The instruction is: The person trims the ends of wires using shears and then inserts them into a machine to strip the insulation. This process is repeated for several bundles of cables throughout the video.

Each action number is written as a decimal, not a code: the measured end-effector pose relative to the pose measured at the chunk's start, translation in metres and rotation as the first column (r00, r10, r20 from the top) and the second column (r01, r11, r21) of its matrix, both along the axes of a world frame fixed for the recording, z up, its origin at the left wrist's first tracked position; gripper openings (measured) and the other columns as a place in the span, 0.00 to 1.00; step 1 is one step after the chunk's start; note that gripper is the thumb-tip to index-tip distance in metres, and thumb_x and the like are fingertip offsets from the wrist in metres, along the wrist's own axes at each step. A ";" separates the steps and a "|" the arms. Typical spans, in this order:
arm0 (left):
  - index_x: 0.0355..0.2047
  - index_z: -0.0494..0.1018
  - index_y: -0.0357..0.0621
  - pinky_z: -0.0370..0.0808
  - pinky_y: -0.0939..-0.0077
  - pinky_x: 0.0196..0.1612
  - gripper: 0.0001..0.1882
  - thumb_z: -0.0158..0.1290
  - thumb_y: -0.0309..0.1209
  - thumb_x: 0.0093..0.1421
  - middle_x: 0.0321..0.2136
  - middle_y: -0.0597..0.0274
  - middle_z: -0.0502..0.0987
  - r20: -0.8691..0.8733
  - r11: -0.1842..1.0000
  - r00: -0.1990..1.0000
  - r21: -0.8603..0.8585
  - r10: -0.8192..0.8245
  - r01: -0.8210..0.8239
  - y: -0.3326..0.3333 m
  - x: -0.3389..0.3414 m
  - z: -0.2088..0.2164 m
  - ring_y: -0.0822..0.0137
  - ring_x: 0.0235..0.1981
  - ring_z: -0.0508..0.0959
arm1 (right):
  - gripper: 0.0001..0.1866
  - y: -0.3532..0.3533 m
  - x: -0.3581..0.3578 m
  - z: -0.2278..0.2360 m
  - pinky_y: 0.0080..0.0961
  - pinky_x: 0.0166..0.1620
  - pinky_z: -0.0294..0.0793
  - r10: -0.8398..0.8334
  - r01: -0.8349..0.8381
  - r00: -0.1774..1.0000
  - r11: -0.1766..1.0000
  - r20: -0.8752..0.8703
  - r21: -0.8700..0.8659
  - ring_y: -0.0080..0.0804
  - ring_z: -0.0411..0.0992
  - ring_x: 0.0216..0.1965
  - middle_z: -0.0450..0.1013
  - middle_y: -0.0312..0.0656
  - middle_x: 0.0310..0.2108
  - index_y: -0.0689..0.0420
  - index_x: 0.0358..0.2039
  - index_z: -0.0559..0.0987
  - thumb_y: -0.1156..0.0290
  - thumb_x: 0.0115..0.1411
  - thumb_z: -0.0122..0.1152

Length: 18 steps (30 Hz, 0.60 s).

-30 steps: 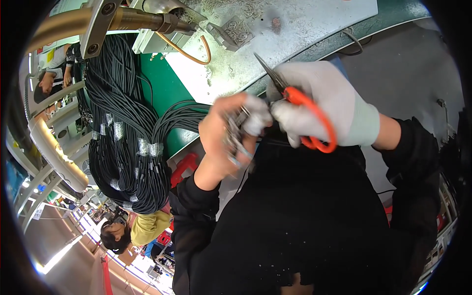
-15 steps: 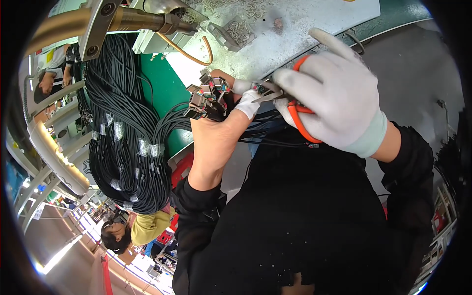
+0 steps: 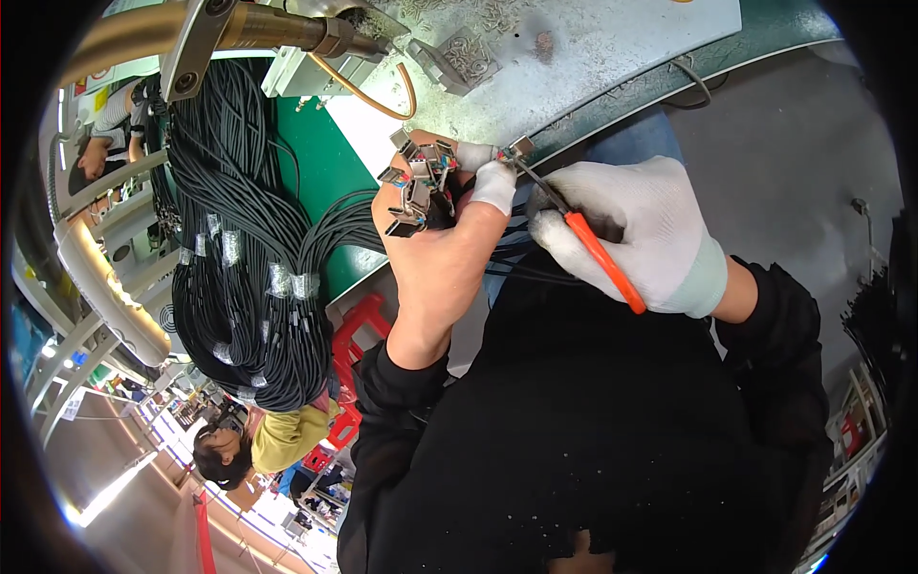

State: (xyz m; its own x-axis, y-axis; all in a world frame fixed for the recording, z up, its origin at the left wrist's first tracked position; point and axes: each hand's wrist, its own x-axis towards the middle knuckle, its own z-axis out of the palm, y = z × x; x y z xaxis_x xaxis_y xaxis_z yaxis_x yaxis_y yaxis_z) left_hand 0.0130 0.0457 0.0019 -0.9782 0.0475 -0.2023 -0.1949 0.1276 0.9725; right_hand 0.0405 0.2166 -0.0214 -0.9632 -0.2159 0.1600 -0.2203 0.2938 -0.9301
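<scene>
My left hand (image 3: 440, 268) is closed around a bunch of black cables. Their metal connectors (image 3: 417, 191), with small coloured wires, fan out above the fist. White coverings wrap my left thumb and a fingertip, which pinch one cable end with a small metal connector (image 3: 519, 147). In a white glove, my right hand (image 3: 650, 220) grips orange-handled cutters (image 3: 604, 260). Their metal tip reaches this pinched end; whether the blades touch it I cannot make out. The inner fingers of my right hand are partly hidden.
Thick bundles of black cable (image 3: 229, 191) hang on the left. A metal machine arm (image 3: 287, 33) and a thin brass-coloured tube (image 3: 368, 107) stand over the worktop (image 3: 574, 67), strewn with metal scraps. A red stool (image 3: 359, 330) is below. Other people sit farther left.
My right hand has turned and moved slightly down, its outstretched index finger now curled. The cutters have swung round, their handles now closer together. My left hand has shifted slightly right.
</scene>
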 end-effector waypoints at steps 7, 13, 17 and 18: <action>0.33 0.72 0.36 0.66 0.86 0.27 0.08 0.58 0.17 0.52 0.23 0.71 0.72 -0.033 1.000 0.999 -0.023 0.014 -0.015 0.003 0.001 -0.003 0.82 0.23 0.68 | 0.07 -0.009 -0.008 -0.003 0.28 0.22 0.65 -0.118 0.142 0.981 0.978 -0.155 0.151 0.38 0.66 0.16 0.67 0.43 0.16 0.59 0.29 0.77 0.70 0.53 0.63; 0.33 0.71 0.37 0.62 0.84 0.23 0.05 0.56 0.20 0.56 0.23 0.68 0.71 0.300 0.939 0.948 0.344 -0.110 0.000 -0.018 -0.010 -0.012 0.81 0.20 0.65 | 0.10 -0.009 -0.014 -0.012 0.24 0.20 0.65 0.107 -0.100 0.980 0.994 0.165 -0.049 0.28 0.68 0.14 0.67 0.39 0.15 0.60 0.26 0.77 0.66 0.57 0.59; 0.34 0.70 0.38 0.61 0.82 0.22 0.04 0.53 0.23 0.59 0.24 0.67 0.69 0.348 0.793 0.928 0.599 -0.133 -0.111 -0.045 -0.032 -0.023 0.78 0.19 0.63 | 0.14 -0.002 -0.036 -0.016 0.20 0.19 0.66 -0.025 0.041 0.981 0.996 0.192 -0.080 0.23 0.69 0.14 0.68 0.37 0.14 0.61 0.23 0.75 0.63 0.59 0.57; 0.34 0.70 0.38 0.61 0.82 0.22 0.04 0.53 0.23 0.59 0.24 0.67 0.69 0.349 0.791 0.927 0.601 -0.135 -0.111 -0.049 -0.041 -0.026 0.78 0.19 0.63 | 0.14 -0.004 -0.041 -0.012 0.20 0.19 0.66 -0.027 0.042 0.981 0.996 0.193 -0.077 0.23 0.69 0.14 0.68 0.37 0.14 0.61 0.23 0.75 0.63 0.59 0.57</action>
